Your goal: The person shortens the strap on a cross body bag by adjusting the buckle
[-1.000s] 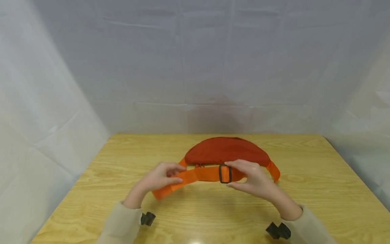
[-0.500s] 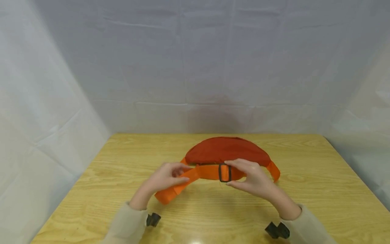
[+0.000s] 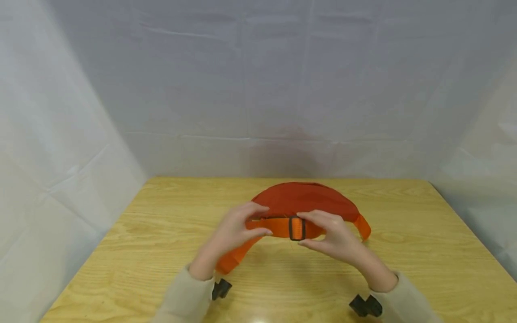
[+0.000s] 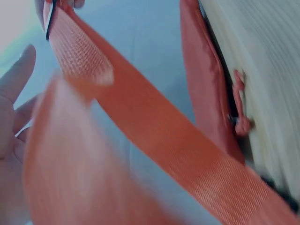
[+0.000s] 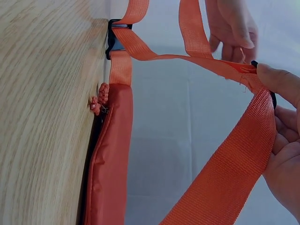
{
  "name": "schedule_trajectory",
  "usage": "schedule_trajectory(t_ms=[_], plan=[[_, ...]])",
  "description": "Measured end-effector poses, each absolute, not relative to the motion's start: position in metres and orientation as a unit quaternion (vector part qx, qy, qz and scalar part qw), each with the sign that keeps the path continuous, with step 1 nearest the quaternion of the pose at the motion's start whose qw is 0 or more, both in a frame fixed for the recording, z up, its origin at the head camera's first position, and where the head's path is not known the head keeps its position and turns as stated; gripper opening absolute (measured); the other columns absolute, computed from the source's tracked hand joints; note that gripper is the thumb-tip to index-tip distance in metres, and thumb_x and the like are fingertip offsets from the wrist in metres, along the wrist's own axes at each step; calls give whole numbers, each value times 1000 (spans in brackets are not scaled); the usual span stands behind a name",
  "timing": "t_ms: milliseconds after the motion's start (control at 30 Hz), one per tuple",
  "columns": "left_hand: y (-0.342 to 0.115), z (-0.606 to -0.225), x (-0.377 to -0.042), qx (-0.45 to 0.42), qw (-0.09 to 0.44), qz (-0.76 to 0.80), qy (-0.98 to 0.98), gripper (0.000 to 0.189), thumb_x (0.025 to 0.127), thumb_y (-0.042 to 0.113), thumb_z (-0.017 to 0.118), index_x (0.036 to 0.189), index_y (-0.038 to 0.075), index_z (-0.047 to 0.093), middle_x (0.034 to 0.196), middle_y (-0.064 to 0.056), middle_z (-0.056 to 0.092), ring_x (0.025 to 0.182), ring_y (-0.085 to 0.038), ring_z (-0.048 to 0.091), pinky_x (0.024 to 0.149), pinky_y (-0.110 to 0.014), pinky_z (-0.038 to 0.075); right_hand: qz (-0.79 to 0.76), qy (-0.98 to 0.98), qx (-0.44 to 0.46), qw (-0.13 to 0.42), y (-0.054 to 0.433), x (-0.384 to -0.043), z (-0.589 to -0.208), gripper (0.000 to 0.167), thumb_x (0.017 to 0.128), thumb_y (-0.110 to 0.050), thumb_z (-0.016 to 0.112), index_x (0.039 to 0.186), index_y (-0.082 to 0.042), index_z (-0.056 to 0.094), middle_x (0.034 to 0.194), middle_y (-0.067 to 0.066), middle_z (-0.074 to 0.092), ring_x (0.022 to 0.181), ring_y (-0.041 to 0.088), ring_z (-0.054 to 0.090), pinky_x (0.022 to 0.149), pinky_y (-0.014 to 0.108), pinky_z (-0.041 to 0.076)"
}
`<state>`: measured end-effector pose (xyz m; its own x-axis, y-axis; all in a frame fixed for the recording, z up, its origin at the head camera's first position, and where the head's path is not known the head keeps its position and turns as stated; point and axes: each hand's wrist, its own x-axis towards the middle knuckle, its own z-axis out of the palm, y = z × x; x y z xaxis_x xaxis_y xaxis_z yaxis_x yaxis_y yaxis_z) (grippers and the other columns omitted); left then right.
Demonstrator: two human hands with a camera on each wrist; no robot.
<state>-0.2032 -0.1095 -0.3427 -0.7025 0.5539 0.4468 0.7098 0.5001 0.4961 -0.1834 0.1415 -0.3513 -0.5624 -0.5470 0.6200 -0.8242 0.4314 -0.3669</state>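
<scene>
A red waist bag (image 3: 308,199) lies toward the back of the table, its orange strap (image 3: 276,227) raised in front of it. My right hand (image 3: 339,235) pinches the black slider buckle (image 3: 291,229) on the strap between thumb and fingers. Close to the slider's left, my left hand (image 3: 234,229) has its thumb and fingers spread apart around the strap without closing on it. A loose length of orange webbing (image 4: 84,178) hangs beside that hand, blurred in the left wrist view. In the right wrist view, a black buckle (image 5: 111,44) joins strap and bag.
The wooden table (image 3: 133,264) ends at a pale cloth backdrop (image 3: 258,89) behind and at both sides. A zip with a knotted cord pull (image 5: 96,101) runs along the bag's edge. Black wrist-worn devices (image 3: 365,306) sit by the cuffs.
My left hand has let the strap go and moved right toward the slider, its fingers spreading. The loose strap end has swung down and right. My right hand has stayed almost still on the slider.
</scene>
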Motion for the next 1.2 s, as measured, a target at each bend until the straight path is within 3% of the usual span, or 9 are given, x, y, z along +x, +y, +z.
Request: schedule_trajectory(t_ms=[367,767,867,1033,1200], plan=[[-82,-343,-201,-453,146,-347,-808,61,67,26,76,118,2,53,115,-9,54,106,-16,50,86,-28,40,339,-817,414,212,138,-183,-350,53,61,-10,80,109,3,59,98,9,63,87,20,59,68,29,49],[-71,-346,-201,-463,135,-329,-812,60,68,26,75,118,2,52,113,-6,56,103,-16,51,87,-27,39,356,-808,421,208,138,-184,-351,54,62,-7,79,110,5,58,99,11,62,86,19,59,67,27,49],[-71,-346,-200,-459,140,-327,-814,57,69,26,75,116,3,54,111,-5,57,101,-16,52,85,-26,40,367,-814,413,178,140,-184,-350,55,65,-9,78,114,4,57,104,11,61,91,20,58,71,30,48],[-73,-346,-201,-465,154,-330,-807,52,68,23,77,112,3,56,104,-4,58,94,-14,54,80,-24,42,418,-822,379,80,147,-186,-349,49,76,-15,70,120,-1,53,113,10,57,96,18,56,74,30,47],[-74,-348,-203,-479,169,-344,-790,51,67,19,78,110,3,57,100,-3,58,89,-12,53,77,-22,43,511,-789,340,-13,157,-192,-349,28,86,-13,57,112,0,56,96,9,61,75,15,59,63,30,49]])
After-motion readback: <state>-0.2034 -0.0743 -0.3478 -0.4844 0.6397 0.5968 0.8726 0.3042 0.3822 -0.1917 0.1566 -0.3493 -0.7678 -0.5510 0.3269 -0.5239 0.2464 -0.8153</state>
